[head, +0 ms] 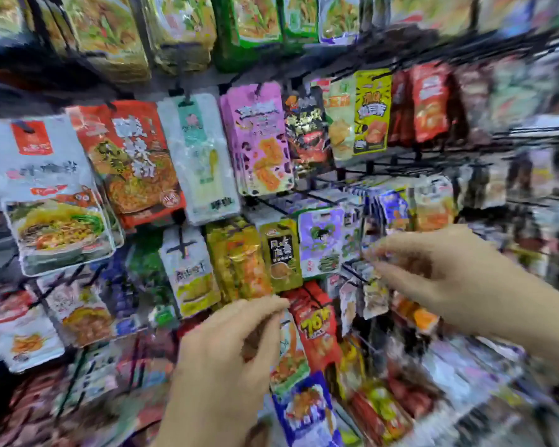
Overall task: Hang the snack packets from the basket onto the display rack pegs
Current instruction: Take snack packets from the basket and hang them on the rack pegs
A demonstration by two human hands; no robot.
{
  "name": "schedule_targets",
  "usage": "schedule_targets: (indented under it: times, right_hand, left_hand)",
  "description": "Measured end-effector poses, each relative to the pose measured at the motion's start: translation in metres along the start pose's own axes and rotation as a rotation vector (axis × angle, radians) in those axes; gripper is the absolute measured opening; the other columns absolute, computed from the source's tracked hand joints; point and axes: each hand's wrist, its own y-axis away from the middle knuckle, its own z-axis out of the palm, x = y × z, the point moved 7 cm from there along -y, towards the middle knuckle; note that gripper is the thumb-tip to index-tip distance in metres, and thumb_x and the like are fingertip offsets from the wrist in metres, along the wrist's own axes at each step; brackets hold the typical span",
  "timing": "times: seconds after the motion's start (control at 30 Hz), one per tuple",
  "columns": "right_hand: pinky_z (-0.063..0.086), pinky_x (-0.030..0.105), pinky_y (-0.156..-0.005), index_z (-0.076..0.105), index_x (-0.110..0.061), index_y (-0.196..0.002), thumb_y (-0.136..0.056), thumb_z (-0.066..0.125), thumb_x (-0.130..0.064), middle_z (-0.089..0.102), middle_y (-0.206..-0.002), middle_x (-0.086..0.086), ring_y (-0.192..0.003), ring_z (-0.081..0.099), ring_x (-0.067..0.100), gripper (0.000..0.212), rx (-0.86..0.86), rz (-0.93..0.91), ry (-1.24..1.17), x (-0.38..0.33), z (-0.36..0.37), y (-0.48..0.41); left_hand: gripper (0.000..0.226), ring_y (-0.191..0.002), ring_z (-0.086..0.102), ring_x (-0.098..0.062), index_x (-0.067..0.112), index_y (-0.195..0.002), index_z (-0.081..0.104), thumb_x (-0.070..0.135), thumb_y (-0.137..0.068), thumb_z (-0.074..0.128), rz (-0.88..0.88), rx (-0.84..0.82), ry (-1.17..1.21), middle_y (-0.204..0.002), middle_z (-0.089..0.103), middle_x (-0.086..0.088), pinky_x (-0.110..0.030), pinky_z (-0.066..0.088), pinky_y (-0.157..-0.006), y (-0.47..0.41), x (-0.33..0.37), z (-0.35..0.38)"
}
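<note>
Thin film pouches all over the rack, judged light, soft and crinkly, slick on the printed faces, and stiffest along the sealed header where the hang hole sits. Best taken by that header, thumb and forefinger to either side of the hole, with the hole itself left free for the peg. Likely to fold or slide away if taken by the belly. No basket in view.

Right grip up at the outer end of a wire peg on the lower right of the rack, fingers curled and tips close together. Directly under those tips hangs a small pale packet, upright, touching them or nearly so. Too blurred to tell whether clamped on its header or only hovering beside it.

Left grip lower and further left, thumb and forefinger drawn together just above the top edge of an orange-and-white packet, which hangs just beside a red packet. Here too, cannot tell whether pinching that top edge or holding nothing. Well apart from the pale packet, and on a lower row.
</note>
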Motion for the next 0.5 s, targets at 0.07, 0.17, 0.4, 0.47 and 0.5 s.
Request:
schedule_targets:
  times: [0.07, 0.17, 0.4, 0.47, 0.5]
  right_hand:
    - [0.038, 0.021, -0.050, 0.067, -0.031, -0.093, -0.092, 0.058, -0.038, 0.058, -0.054, -0.006, -0.048, 0.049, 0.010, 0.012, -0.085, 0.092, 0.075, 0.011, -0.002, 0.046]
    - [0.042, 0.027, -0.057, 0.069, -0.025, -0.093, -0.093, 0.059, -0.032, 0.065, -0.061, -0.004, -0.054, 0.055, 0.012, 0.013, -0.170, 0.267, 0.124, 0.033, -0.014, 0.122]
    - [0.039, 0.015, -0.059, 0.073, -0.028, -0.098, -0.091, 0.063, -0.024, 0.065, -0.068, -0.013, -0.060, 0.054, -0.003, 0.012, -0.136, 0.793, 0.202, 0.095, -0.068, 0.327]
    - [0.042, 0.012, -0.062, 0.072, -0.026, -0.099, -0.092, 0.062, -0.026, 0.069, -0.077, -0.012, -0.067, 0.058, -0.002, 0.012, -0.132, 0.961, 0.192, 0.109, -0.084, 0.396]
    - [0.045, 0.012, -0.067, 0.072, -0.025, -0.101, -0.093, 0.062, -0.027, 0.071, -0.083, -0.011, -0.072, 0.061, -0.001, 0.013, -0.130, 1.041, 0.178, 0.117, -0.091, 0.431]
  left_hand:
    - [0.018, -0.070, 0.055, 0.009, 0.030, -0.094, 0.069, 0.027, -0.084, 0.054, 0.047, -0.085, 0.071, -0.082, 0.063, 0.022, -0.008, 0.044, -0.064, 0.023, 0.014, 0.027]
    - [0.033, -0.088, 0.058, -0.010, 0.031, -0.102, 0.061, 0.009, -0.079, 0.052, 0.142, -0.256, 0.076, -0.094, 0.066, 0.005, -0.023, 0.050, -0.073, 0.062, 0.039, 0.078]
    - [0.033, -0.079, 0.056, -0.006, 0.029, -0.093, 0.070, 0.022, -0.081, 0.041, 0.122, -0.677, 0.224, -0.091, 0.065, 0.011, -0.021, 0.045, -0.064, 0.155, 0.104, 0.199]
    - [0.027, -0.073, 0.056, -0.005, 0.033, -0.092, 0.069, 0.024, -0.083, 0.045, 0.069, -0.755, 0.268, -0.087, 0.067, 0.014, -0.020, 0.046, -0.059, 0.179, 0.129, 0.231]
    - [0.023, -0.070, 0.057, -0.006, 0.033, -0.091, 0.071, 0.021, -0.085, 0.052, 0.023, -0.791, 0.287, -0.084, 0.068, 0.016, -0.021, 0.045, -0.059, 0.190, 0.143, 0.247]
